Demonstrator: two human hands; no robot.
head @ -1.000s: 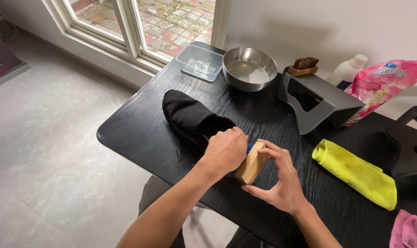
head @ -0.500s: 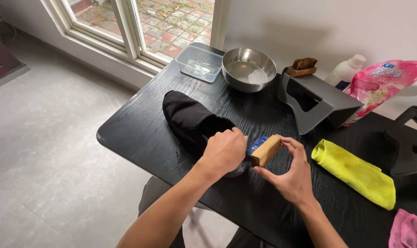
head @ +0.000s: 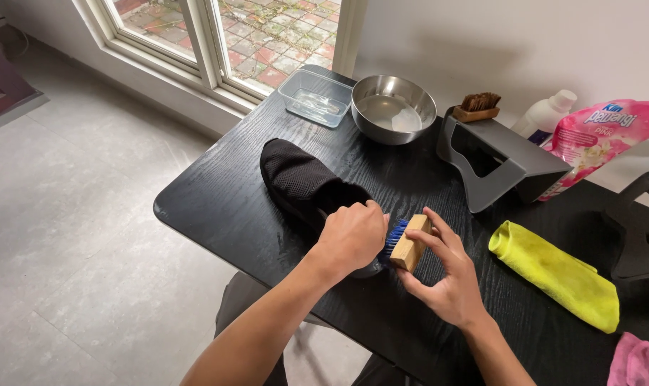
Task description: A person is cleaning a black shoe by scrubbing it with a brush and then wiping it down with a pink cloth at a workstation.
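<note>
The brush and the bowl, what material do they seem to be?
The brush in the right hand looks like bare pale wood with blue, probably synthetic bristles. The bowl looks like polished steel: silvery, with reflections.

shoe's heel (head: 353,268) hidden under left hand (head: 351,236), pink cloth (head: 637,361) cut by the edge — brush bristles (head: 394,239) half covered

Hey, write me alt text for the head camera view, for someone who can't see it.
A person's left hand steadies a black shoe on a black table while the right hand presses a wooden brush with blue bristles against it. Behind sit a metal bowl and a clear tub; a yellow cloth lies to the right.
</note>
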